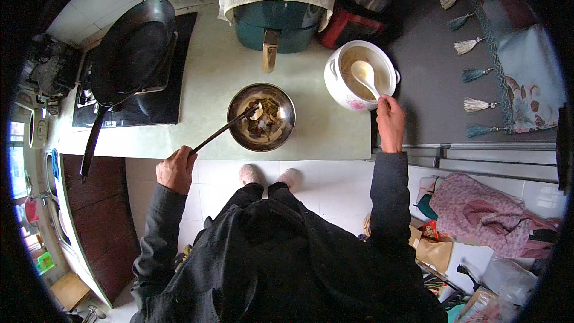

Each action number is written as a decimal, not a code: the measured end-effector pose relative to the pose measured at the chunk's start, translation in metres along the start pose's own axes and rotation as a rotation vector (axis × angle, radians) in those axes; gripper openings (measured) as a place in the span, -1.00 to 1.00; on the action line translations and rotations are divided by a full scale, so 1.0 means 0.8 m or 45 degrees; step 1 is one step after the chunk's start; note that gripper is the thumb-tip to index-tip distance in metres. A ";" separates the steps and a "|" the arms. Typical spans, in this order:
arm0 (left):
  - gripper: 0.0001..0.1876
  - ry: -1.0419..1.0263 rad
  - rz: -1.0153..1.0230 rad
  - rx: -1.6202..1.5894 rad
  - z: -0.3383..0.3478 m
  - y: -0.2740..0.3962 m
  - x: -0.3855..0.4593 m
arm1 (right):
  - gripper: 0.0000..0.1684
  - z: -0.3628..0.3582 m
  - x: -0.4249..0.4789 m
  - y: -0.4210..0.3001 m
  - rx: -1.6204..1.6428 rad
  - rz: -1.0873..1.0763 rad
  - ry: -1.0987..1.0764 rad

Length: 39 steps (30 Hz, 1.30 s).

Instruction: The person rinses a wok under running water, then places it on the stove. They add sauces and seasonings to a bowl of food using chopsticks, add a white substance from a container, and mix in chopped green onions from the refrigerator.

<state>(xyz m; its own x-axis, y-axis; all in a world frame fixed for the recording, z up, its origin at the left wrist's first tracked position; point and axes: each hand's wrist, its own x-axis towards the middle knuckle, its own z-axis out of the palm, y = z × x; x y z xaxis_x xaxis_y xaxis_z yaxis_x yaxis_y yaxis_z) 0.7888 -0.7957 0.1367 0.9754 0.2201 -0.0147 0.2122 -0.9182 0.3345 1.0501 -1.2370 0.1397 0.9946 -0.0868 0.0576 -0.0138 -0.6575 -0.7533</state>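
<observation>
Dark chopsticks (219, 132) are held in my left hand (176, 170), their tips inside a round stainless steel bowl (233, 131) on the counter. Dark and green chopped food with a little white matter (264, 123) lies in the bowl. My right hand (391, 123) grips the handle of a white ladle (364, 76). The ladle's head is over or in a white enamel pot (337, 92) with a pink flower, which contains pale, cloudy liquid with thin strands. Whether the ladle holds liquid is hard to tell.
A large black wok (130, 54) rests over the black cooktop (166, 114) at the left, its handle sticking out past the counter edge. A teal air fryer (287, 31) under a towel stands behind the bowl. A red appliance (350, 27) is behind the pot.
</observation>
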 end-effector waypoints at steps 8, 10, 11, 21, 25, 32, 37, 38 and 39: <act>-0.85 0.142 0.025 0.250 -0.004 0.014 0.003 | -0.69 0.028 0.029 0.034 -0.154 -0.067 0.007; -0.85 0.137 0.003 0.306 -0.004 0.016 0.003 | -0.67 0.028 0.031 0.034 -0.207 -0.063 0.010; -0.85 0.145 0.007 0.311 -0.004 0.017 0.002 | -0.66 0.027 0.031 0.035 -0.260 -0.050 0.022; -0.85 0.208 -0.059 0.359 0.010 0.049 0.007 | -0.49 0.015 0.013 0.013 -0.639 0.013 0.098; -0.84 0.302 -0.048 0.365 0.010 0.054 0.007 | -0.46 0.009 -0.020 -0.002 -0.819 -0.233 0.304; -0.86 0.173 -0.125 0.291 0.011 0.057 -0.001 | -0.51 0.009 -0.082 -0.043 -0.825 -0.507 0.340; -0.85 0.226 -0.066 0.315 -0.009 0.059 -0.006 | -0.61 0.044 -0.123 -0.032 -0.485 -0.522 0.055; -0.85 0.226 -0.052 0.325 -0.011 0.058 -0.006 | -0.64 0.056 -0.132 -0.024 -0.418 -0.520 -0.008; -0.84 0.233 -0.050 0.334 -0.014 0.057 -0.007 | -0.66 0.067 -0.141 -0.021 -0.348 -0.521 -0.074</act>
<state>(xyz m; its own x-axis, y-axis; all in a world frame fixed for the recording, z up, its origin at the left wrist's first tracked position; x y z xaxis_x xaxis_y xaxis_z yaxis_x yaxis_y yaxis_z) 0.7921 -0.8353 0.1626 0.9441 0.2909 0.1548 0.2811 -0.9561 0.0826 0.9437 -1.1756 0.1107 0.9280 0.2564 0.2705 0.3604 -0.8020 -0.4763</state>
